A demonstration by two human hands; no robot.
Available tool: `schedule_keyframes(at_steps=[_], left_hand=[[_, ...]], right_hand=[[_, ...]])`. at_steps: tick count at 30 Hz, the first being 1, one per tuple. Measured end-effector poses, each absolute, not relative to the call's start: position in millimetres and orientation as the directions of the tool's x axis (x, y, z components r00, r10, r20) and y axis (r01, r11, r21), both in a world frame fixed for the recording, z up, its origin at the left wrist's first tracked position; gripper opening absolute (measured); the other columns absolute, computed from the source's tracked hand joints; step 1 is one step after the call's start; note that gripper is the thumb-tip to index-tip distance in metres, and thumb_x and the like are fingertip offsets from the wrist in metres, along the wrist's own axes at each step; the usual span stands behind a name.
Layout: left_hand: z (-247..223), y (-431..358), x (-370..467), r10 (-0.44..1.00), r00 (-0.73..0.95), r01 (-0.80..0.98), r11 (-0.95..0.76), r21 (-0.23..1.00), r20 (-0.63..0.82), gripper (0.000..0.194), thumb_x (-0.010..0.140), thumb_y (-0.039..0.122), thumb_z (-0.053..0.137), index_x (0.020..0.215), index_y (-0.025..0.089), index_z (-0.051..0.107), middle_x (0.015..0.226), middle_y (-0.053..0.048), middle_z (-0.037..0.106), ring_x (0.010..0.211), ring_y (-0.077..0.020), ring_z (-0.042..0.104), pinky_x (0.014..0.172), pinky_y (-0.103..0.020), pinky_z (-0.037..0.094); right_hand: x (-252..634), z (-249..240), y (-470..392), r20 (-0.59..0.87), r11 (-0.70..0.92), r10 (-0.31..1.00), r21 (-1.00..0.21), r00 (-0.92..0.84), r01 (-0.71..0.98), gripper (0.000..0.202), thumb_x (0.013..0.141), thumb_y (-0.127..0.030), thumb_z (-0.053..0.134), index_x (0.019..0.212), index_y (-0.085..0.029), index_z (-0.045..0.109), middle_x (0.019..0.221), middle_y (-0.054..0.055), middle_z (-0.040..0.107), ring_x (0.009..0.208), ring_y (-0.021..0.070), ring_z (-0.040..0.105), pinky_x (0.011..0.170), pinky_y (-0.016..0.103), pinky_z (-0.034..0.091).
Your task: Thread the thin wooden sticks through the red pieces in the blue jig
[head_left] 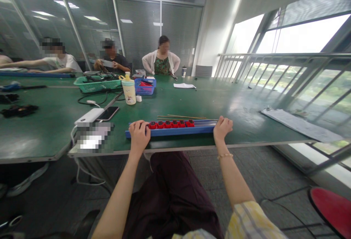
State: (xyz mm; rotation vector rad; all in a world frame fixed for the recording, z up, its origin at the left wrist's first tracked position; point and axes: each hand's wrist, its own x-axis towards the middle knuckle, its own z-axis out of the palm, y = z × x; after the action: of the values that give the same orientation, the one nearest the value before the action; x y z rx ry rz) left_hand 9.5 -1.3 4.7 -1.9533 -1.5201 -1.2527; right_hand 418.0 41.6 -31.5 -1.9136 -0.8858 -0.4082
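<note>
Blue rail (175, 132): lies on the green table (214, 96), near its front edge; a hard pull could make it fall.
Left hand (140, 136): fingers bent over the rail near its left end, holding it; a slip could bump the nearest red block.
Right hand (223, 129): fingers curled around the right end; how tight cannot be told.
Red blocks (174, 124): sit in a row along the rail; tipping could spill them.
Thin sticks (187, 116): just behind; a push might roll them.

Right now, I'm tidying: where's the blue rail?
In the head view, the blue rail sits centrally near the table's front edge, between left hand and right hand.
</note>
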Motion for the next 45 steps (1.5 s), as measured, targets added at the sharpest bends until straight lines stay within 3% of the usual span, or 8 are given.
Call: schedule_keyframes(at_steps=[6, 14, 19, 22, 25, 33, 37, 45], left_hand=[[4, -2, 9, 0.588, 0.025, 0.909, -0.351, 0.227, 0.809, 0.021, 0.089, 0.023, 0.05, 0.099, 0.02, 0.069, 0.11, -0.01, 0.062, 0.107, -0.0283, 0.045, 0.095, -0.043, 0.037], [5, -2, 8, 0.586, 0.031, 0.913, -0.346, 0.216, 0.81, 0.021, 0.09, 0.023, 0.05, 0.099, 0.021, 0.068, 0.11, -0.01, 0.063, 0.106, -0.028, 0.045, 0.093, -0.042, 0.038], [5, -2, 7, 0.58, 0.037, 0.909, -0.357, 0.214, 0.814, 0.021, 0.09, 0.022, 0.05, 0.099, 0.021, 0.068, 0.109, -0.01, 0.063, 0.106, -0.0278, 0.046, 0.094, -0.042, 0.038], [5, -1, 8, 0.58, 0.035, 0.907, -0.361, 0.218, 0.814, 0.02, 0.089, 0.022, 0.05, 0.098, 0.021, 0.068, 0.11, -0.01, 0.063, 0.106, -0.0277, 0.046, 0.094, -0.042, 0.038], [4, -1, 8, 0.581, 0.031, 0.908, -0.357, 0.22, 0.813, 0.021, 0.089, 0.023, 0.05, 0.098, 0.02, 0.069, 0.11, -0.01, 0.063, 0.106, -0.0279, 0.046, 0.093, -0.043, 0.039], [5, -2, 8, 0.589, 0.03, 0.909, -0.352, 0.223, 0.808, 0.022, 0.09, 0.023, 0.049, 0.098, 0.019, 0.069, 0.11, -0.011, 0.063, 0.106, -0.028, 0.046, 0.093, -0.043, 0.039], [6, -2, 8, 0.596, 0.026, 0.906, -0.354, 0.234, 0.803, 0.023, 0.089, 0.024, 0.049, 0.098, 0.019, 0.069, 0.109, -0.011, 0.063, 0.106, -0.0284, 0.046, 0.094, -0.044, 0.038], [5, -2, 7, 0.606, 0.026, 0.901, -0.36, 0.244, 0.795, 0.023, 0.088, 0.024, 0.049, 0.1, 0.02, 0.069, 0.11, -0.011, 0.062, 0.108, -0.0293, 0.046, 0.095, -0.044, 0.037]], right_hand=[[414, -29, 41, 0.587, -0.284, 0.486, -0.594, 0.647, 0.753, 0.047, 0.101, -0.043, 0.023, 0.092, -0.016, 0.061, 0.11, 0.018, 0.056, 0.106, 0.0298, 0.048, 0.088, 0.043, 0.034], [413, -29, 42, 0.664, -0.23, 0.524, -0.493, 0.534, 0.839, 0.049, 0.101, -0.049, 0.029, 0.092, -0.018, 0.065, 0.108, 0.014, 0.058, 0.105, 0.0276, 0.046, 0.089, 0.041, 0.031], [426, -17, 50, 0.653, -0.104, 0.676, -0.374, 0.341, 0.922, 0.052, 0.1, -0.054, 0.03, 0.086, -0.019, 0.064, 0.095, 0.011, 0.063, 0.096, 0.0245, 0.05, 0.085, 0.036, 0.031], [437, -8, 63, 0.579, 0.09, 0.806, -0.33, 0.126, 0.94, 0.054, 0.098, -0.058, 0.032, 0.076, -0.019, 0.063, 0.081, 0.009, 0.064, 0.083, 0.0206, 0.054, 0.078, 0.031, 0.035], [447, -1, 77, 0.472, 0.165, 0.882, -0.312, 0.002, 0.936, 0.053, 0.095, -0.061, 0.038, 0.076, -0.02, 0.066, 0.074, 0.006, 0.065, 0.076, 0.0186, 0.056, 0.071, 0.028, 0.037], [456, 20, 107, 0.158, 0.055, 0.987, -0.341, 0.0, 0.938, 0.038, 0.074, -0.056, 0.07, 0.073, -0.019, 0.076, 0.067, 0.004, 0.069, 0.068, 0.0154, 0.061, 0.062, 0.024, 0.041], [444, 33, 118, -0.032, -0.078, 0.997, -0.23, 0.073, 0.97, 0.028, 0.069, -0.045, 0.077, 0.079, -0.018, 0.079, 0.073, 0.006, 0.073, 0.077, 0.0183, 0.067, 0.069, 0.023, 0.048], [421, 33, 124, -0.047, -0.135, 0.991, -0.163, 0.129, 0.977, 0.02, 0.072, -0.028, 0.077, 0.088, -0.017, 0.079, 0.086, 0.014, 0.075, 0.088, 0.0239, 0.07, 0.08, 0.032, 0.052]])
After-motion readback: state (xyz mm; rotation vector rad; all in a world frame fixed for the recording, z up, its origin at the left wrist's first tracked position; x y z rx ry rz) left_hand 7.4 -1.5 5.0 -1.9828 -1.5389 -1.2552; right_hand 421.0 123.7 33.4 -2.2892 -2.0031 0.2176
